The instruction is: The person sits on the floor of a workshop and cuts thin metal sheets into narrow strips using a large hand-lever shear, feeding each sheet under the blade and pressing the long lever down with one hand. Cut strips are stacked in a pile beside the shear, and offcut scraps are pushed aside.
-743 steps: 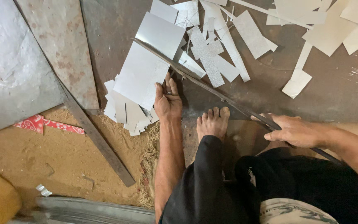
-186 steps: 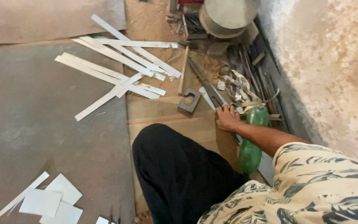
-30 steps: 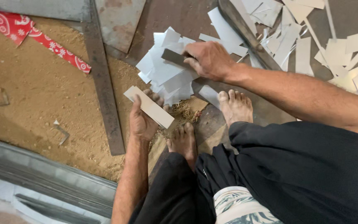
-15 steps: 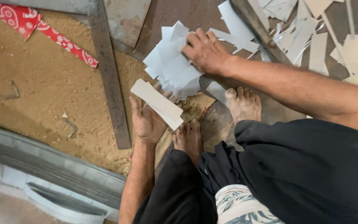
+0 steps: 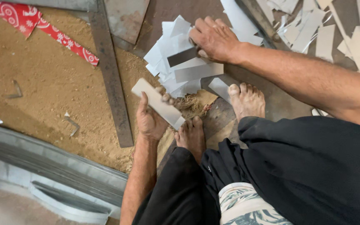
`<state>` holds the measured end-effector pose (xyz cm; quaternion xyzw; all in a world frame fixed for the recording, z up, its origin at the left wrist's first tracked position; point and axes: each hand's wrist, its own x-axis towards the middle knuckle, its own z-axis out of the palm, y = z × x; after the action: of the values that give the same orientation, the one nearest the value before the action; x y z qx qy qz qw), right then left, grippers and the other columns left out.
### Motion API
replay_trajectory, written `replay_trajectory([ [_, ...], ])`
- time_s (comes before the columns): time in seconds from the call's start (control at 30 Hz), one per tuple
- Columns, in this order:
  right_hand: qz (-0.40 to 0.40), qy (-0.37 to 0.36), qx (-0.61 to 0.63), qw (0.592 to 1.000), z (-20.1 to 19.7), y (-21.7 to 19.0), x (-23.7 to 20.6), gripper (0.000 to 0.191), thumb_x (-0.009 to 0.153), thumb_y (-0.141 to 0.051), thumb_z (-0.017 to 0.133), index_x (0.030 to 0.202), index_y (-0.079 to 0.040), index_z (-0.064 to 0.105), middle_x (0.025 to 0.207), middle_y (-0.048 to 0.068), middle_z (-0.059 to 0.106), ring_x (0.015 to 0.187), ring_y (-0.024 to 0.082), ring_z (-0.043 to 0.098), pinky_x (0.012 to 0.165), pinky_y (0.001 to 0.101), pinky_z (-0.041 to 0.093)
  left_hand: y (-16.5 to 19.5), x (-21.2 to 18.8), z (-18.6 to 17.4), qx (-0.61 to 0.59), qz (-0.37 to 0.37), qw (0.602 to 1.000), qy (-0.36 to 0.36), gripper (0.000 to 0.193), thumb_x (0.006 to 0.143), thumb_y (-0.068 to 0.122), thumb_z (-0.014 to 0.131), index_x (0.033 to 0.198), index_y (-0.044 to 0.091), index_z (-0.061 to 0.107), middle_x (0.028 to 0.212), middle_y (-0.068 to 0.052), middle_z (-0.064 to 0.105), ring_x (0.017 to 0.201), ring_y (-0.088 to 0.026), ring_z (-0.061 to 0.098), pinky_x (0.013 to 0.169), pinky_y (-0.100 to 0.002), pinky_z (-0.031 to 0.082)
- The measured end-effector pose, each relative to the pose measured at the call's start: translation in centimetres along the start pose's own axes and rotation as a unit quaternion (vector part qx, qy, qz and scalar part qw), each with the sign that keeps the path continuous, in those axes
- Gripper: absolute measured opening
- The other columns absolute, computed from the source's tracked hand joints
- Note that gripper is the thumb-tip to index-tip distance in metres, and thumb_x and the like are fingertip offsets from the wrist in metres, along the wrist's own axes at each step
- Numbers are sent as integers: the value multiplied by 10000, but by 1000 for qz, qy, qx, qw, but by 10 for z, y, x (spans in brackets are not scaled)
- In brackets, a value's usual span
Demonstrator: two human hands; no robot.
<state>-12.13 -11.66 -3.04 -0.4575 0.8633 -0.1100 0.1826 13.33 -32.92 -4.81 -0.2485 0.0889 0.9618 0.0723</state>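
Head view — 1 camera, worn on the head, facing steeply down from close above the left hand (image 5: 150, 121), right hand (image 5: 214, 38), bare feet (image 5: 246, 100) and sandy floor (image 5: 42, 87) — no 2nd view shares the scene.

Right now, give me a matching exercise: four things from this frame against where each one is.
Things:
1. pale strip
2. red cloth
3. grey flat piece
4. long metal bar

Places:
A. on the sand, top left
B. in the left hand
C. lying between sand and cut sheet pile
D. under the right hand

Pairs: 1-B, 2-A, 3-D, 4-C
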Motion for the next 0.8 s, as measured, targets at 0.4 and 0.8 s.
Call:
replay_trajectory([
  [0.4, 96, -84, 193, 973, 19, -45, -49, 387, 925, -402, 734, 1162, -116, 627, 1091, 112, 673, 983, 253, 636, 822, 425, 539, -7, 12, 43, 83, -5, 995, 50, 499, 896, 436, 710, 1256, 107, 603, 997, -67, 686, 984, -214, 666, 1015, -469, 569],
  [0.8, 30, -33, 62, 997, 41, -5, -62, 385, 828, -284, 768, 1104, -71, 607, 995, 94, 603, 857, 257, 620, 712, 448, 519, -9, 8, -7, 102, 44, 981, 161, 254, 1028, 374, 634, 1107, 134, 608, 807, 5, 591, 739, -147, 593, 728, -359, 567],
])
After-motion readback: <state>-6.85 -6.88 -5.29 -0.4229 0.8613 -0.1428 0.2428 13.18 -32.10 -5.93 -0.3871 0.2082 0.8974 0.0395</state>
